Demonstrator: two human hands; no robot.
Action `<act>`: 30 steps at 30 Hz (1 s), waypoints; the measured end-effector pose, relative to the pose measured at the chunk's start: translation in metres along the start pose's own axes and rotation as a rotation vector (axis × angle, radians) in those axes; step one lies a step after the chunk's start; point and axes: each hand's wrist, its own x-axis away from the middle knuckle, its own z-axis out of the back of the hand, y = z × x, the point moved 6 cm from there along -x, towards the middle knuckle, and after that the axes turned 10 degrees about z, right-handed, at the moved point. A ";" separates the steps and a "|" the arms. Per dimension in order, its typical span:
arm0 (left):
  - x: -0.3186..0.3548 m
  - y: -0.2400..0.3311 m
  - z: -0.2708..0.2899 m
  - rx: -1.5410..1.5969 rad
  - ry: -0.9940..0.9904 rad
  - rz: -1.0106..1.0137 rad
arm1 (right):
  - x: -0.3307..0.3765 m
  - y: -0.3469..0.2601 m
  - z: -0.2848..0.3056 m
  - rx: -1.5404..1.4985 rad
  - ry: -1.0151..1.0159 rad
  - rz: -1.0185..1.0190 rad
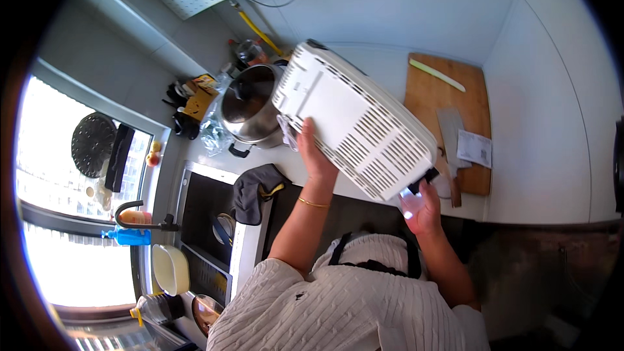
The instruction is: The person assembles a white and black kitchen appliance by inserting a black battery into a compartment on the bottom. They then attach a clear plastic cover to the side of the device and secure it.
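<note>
A white box-shaped appliance with rows of vent slots (364,123) is held tilted above the counter. Its exact kind cannot be told from this side. My left hand (314,156) grips its left edge, with the thumb lying up over the casing. Fingers of my right hand (424,208) curl around the lower right corner, beside a small black part. A bright glare sits next to that hand. Near my left hand hangs a pale power cord (288,132). The appliance hides the counter beneath it.
A lidded steel pot (250,107) stands to the left. On the right, a wooden cutting board (478,114) carries a cleaver (450,130), a green stalk (437,74) and a white packet (474,149). A grey cloth (253,192) hangs over the edge of the sink (203,211).
</note>
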 end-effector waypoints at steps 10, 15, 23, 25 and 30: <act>0.002 0.009 -0.004 0.040 0.025 0.088 | -0.001 -0.011 -0.056 -0.003 -0.022 -0.039; -0.002 0.008 0.007 0.016 -0.027 0.226 | 0.000 -0.006 -0.071 0.022 -0.068 -0.062; -0.001 -0.006 0.006 0.060 -0.072 0.389 | 0.002 -0.003 -0.096 0.113 -0.206 -0.086; -0.009 -0.008 0.022 0.077 -0.094 0.422 | 0.003 -0.004 -0.102 0.175 -0.236 -0.064; -0.016 -0.024 0.054 0.202 -0.225 0.457 | 0.006 -0.001 -0.108 0.216 -0.303 -0.140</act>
